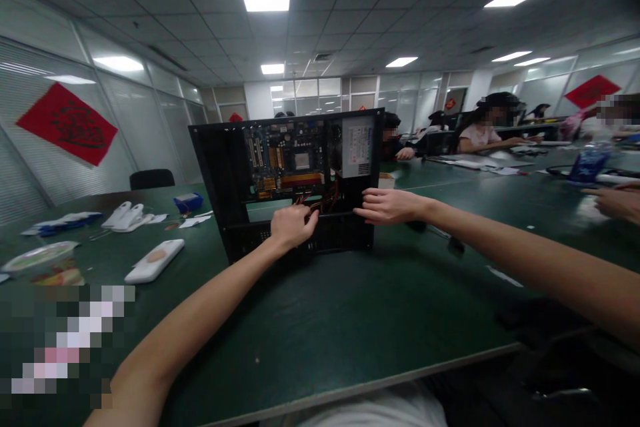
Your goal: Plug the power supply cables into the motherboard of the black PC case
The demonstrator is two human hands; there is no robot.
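Note:
An open black computer case stands upright on the table in front of me. Inside it I see a motherboard with gold and orange slots, and a silver power supply at the upper right. My left hand reaches over the lower crossbar, its fingers curled at a bundle of thin cables; the fingertips are partly hidden. My right hand grips the case at its lower right edge, fingers bent over the crossbar's end.
On the green table to the left lie a white phone, a food tub, a blue box and papers. At right are a blue-liquid bottle and another person's hand. People sit beyond.

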